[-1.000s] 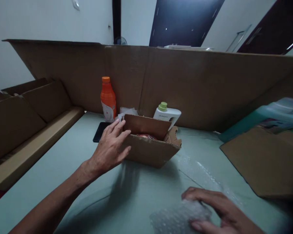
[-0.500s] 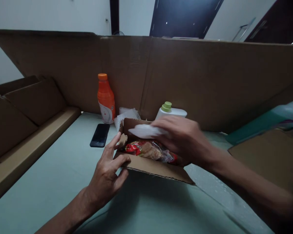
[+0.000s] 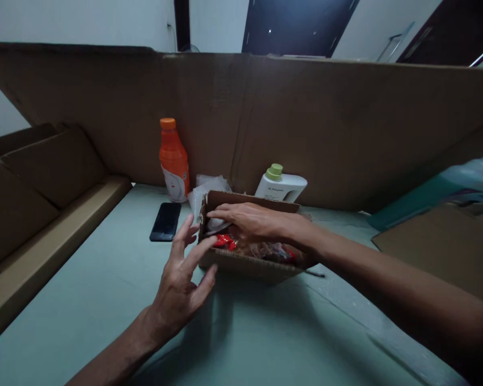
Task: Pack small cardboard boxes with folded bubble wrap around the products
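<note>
A small open cardboard box (image 3: 245, 264) sits on the pale green table (image 3: 104, 279). Inside it lies a red snack packet (image 3: 265, 249). My right hand (image 3: 247, 221) reaches into the box's left end and presses a whitish piece of bubble wrap (image 3: 215, 225) down there, fingers over it. My left hand (image 3: 181, 284) hovers at the box's near left corner with fingers spread, its fingertips by the box wall, holding nothing.
Behind the box stand an orange bottle (image 3: 173, 160), a white bottle with a green cap (image 3: 279, 185) and crumpled clear plastic (image 3: 205, 190). A black phone (image 3: 166, 221) lies left of the box. A tall cardboard wall (image 3: 306, 123) rings the table; flat cardboard (image 3: 438, 246) lies at right.
My right hand picked the bubble wrap up off the table, carried it over the box and lowered it into the left end. My left hand let go of the flap and drew slightly back.
</note>
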Demonstrator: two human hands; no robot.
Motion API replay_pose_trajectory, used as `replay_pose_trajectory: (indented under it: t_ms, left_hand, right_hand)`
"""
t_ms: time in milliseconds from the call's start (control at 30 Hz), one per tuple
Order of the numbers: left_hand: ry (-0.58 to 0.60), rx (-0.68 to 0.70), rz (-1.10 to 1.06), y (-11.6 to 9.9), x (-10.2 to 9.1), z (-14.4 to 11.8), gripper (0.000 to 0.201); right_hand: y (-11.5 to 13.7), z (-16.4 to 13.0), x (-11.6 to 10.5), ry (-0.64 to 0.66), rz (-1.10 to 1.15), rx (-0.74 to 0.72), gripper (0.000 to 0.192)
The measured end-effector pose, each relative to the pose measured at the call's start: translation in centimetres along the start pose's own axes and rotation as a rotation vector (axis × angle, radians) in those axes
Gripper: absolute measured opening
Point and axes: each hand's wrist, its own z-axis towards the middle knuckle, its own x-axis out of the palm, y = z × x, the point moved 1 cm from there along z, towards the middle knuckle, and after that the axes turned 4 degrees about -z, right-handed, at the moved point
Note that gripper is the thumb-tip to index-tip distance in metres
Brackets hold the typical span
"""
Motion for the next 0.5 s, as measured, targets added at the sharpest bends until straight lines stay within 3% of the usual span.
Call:
replay_pose_trajectory:
  t_ms: [67,133,167,233,267,333,400,500]
  left_hand:
    - [-0.049,-0.065,-0.017,0.6,-0.7,-0.9,0.064]
    - [-0.049,-0.171,-0.05,1.5,-1.4,-2.1,0.072]
    - [-0.029,-0.238,-0.072,2.1,-1.5,-2.7,0.073]
    - [0.023,-0.368,-0.129,3.1,-1.3,-3.5,0.075]
    - [0.046,-0.418,-0.164,3.5,-1.0,-3.7,0.078]
    - [0.077,-0.469,-0.243,4.3,0.2,-3.2,0.085]
    - [0.086,-0.479,-0.338,5.0,1.8,-2.1,0.091]
    - [0.086,-0.478,-0.455,5.5,4.0,-0.2,0.087]
  right_hand:
    - [1.0,-4.2,-1.7,-0.171,-0.064,0.134,0.052]
    - [2.3,-10.1,-2.2,-0.474,-0.096,0.371,0.033]
    - [2.9,-13.2,-1.7,-0.654,-0.091,0.558,0.028]
    - [3.7,-18.4,1.0,-0.764,0.005,0.929,0.027]
    - [3.8,-20.0,2.9,-0.818,0.072,1.017,0.031]
    - [3.6,-20.6,7.3,-0.726,0.278,1.04,0.046]
    - [3.1,-18.4,10.9,-0.668,0.459,0.961,0.069]
    - [2.3,-14.2,13.5,-0.699,0.59,0.901,0.069]
